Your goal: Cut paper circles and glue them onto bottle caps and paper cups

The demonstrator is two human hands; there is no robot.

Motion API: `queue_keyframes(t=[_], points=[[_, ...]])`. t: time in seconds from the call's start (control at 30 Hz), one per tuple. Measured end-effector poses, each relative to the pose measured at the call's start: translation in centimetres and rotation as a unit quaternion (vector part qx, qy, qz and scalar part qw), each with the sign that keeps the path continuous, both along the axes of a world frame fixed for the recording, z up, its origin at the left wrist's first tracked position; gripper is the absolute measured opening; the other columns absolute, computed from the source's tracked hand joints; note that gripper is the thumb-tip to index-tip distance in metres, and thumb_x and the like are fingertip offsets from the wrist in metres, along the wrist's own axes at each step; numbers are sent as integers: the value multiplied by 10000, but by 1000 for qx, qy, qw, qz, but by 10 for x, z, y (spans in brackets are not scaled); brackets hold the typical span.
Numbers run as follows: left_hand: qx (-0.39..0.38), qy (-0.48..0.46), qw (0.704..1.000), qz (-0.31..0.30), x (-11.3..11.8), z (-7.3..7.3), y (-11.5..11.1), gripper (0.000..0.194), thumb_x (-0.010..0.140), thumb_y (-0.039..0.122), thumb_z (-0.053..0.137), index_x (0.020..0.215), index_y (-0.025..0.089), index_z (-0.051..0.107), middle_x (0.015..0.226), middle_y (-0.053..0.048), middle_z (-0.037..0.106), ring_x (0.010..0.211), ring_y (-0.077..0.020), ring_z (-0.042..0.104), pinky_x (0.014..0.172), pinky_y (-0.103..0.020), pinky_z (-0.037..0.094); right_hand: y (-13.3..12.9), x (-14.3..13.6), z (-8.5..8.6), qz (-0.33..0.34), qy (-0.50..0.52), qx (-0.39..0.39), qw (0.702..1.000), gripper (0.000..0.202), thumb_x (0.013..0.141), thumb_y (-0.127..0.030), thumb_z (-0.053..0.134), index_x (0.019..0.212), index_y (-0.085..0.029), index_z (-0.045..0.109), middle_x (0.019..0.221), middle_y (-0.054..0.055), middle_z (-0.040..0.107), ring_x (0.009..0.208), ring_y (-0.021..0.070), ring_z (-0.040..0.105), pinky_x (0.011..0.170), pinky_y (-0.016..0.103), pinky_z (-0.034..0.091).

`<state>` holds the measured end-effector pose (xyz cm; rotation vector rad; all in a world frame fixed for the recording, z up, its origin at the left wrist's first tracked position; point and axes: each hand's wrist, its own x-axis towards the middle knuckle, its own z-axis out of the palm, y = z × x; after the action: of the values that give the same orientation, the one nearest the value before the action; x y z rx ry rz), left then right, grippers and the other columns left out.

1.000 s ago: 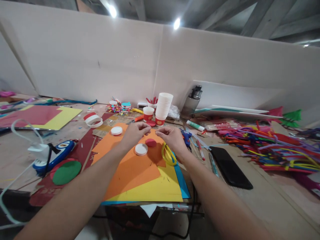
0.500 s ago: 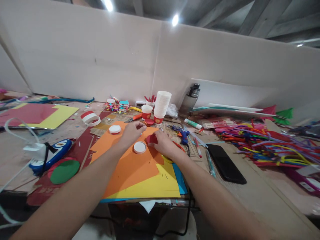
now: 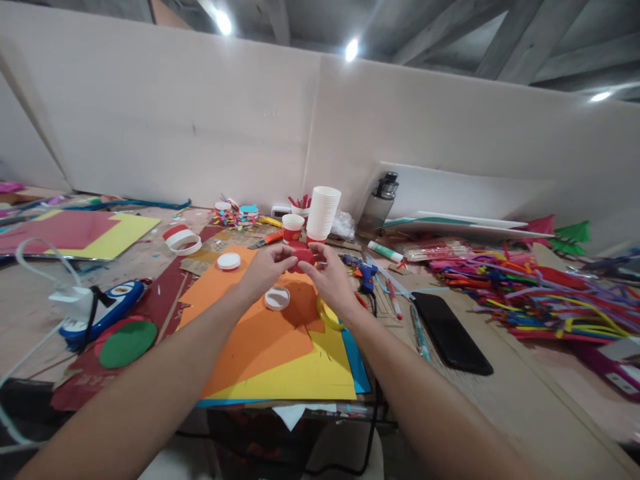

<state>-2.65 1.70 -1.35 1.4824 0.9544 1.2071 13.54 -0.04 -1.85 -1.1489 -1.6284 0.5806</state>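
Between my two hands, a red paper disc [image 3: 302,257] is held above the orange paper [image 3: 260,333]. My left hand [image 3: 270,268] pinches its left edge, and my right hand [image 3: 327,272] grips its right side with thumb and fingers. Just below the hands, a white cup piece [image 3: 277,298] with a round rim lies on the orange sheet. A second white cup piece [image 3: 229,261] sits at the sheet's upper left. Under my right wrist a yellow ring [image 3: 330,313] is partly hidden. Yellow paper [image 3: 300,380] shows beneath the orange sheet.
Behind my hands stand a tall stack of paper cups [image 3: 324,210] and a shorter cup [image 3: 293,227]. A blue glue gun [image 3: 368,275] and a black phone [image 3: 453,332] lie to the right, beside many pipe cleaners [image 3: 540,287]. Green discs [image 3: 128,344] are at left.
My right hand has lifted the red disc off the orange paper and moved it up. My left hand has come over to it, and both hands now hold it.
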Motion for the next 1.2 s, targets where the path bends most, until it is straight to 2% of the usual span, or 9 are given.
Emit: queue_keyframes(t=[0.2, 0.37, 0.47, 0.57, 0.7, 0.77, 0.83, 0.97, 1.2], points=[[22, 69, 997, -22, 3, 3, -4, 236, 720, 358, 663, 829, 148, 660, 792, -25, 670, 701, -133, 555, 648, -262, 412, 6, 7, -3, -16, 95, -36, 995, 222, 785, -388, 646, 791, -171, 693, 805, 47, 688, 772, 176, 593, 716, 305, 465], [54, 130, 990, -3, 0, -1, 0, 204, 742, 354, 623, 789, 157, 650, 764, -22, 671, 683, -142, 550, 657, -276, 419, 5, 10, 3, -47, 154, -35, 986, 227, 763, -402, 639, 710, -182, 621, 665, -11, 593, 641, 129, 495, 632, 264, 396], [45, 147, 988, 11, -2, -5, 5, 231, 761, 358, 606, 847, 155, 674, 820, -36, 700, 704, -151, 574, 667, -279, 431, 5, 12, 7, -34, 187, -36, 981, 235, 773, -405, 598, 684, -189, 573, 648, -21, 559, 611, 114, 456, 615, 257, 372], [33, 207, 978, 8, -2, -13, 12, 258, 763, 335, 610, 918, 157, 716, 818, -39, 717, 709, -167, 602, 677, -287, 440, 8, 13, 5, 16, 170, -69, 983, 287, 790, -431, 551, 636, -188, 553, 628, -15, 548, 598, 112, 454, 606, 259, 363], [53, 280, 958, 32, -2, -20, 17, 232, 734, 234, 646, 935, 182, 751, 829, -56, 742, 785, -212, 649, 771, -323, 472, 9, 11, -1, 49, 65, -111, 990, 350, 829, -445, 493, 600, -185, 541, 615, -4, 551, 606, 120, 475, 612, 271, 366], [89, 257, 960, 63, -2, -17, 16, 186, 740, 213, 656, 894, 196, 759, 926, -75, 755, 880, -229, 656, 847, -342, 469, 8, 9, -2, 40, 24, -108, 993, 291, 820, -414, 523, 645, -184, 555, 648, -7, 564, 634, 123, 490, 632, 272, 376], [109, 184, 973, 84, -1, -11, 11, 163, 782, 242, 634, 879, 196, 756, 962, -79, 754, 903, -220, 654, 854, -337, 473, 8, 8, -2, 26, 29, -104, 994, 208, 794, -391, 574, 752, -188, 569, 713, -13, 580, 674, 126, 514, 644, 268, 393], [68, 42, 997, 15, 3, 0, -1, 230, 788, 371, 660, 866, 170, 739, 825, -53, 737, 705, -158, 628, 689, -282, 489, 7, 5, -4, 44, 74, -120, 989, 263, 779, -410, 624, 913, -196, 549, 854, 2, 616, 751, 130, 565, 652, 264, 430], [25, -7, 1000, -2, 6, 1, -8, 270, 682, 396, 782, 733, 142, 706, 682, -37, 695, 604, -124, 575, 615, -262, 477, 7, 2, -6, 106, 134, -151, 974, 320, 763, -411, 671, 963, -206, 528, 806, -24, 618, 720, 115, 586, 637, 249, 434]])
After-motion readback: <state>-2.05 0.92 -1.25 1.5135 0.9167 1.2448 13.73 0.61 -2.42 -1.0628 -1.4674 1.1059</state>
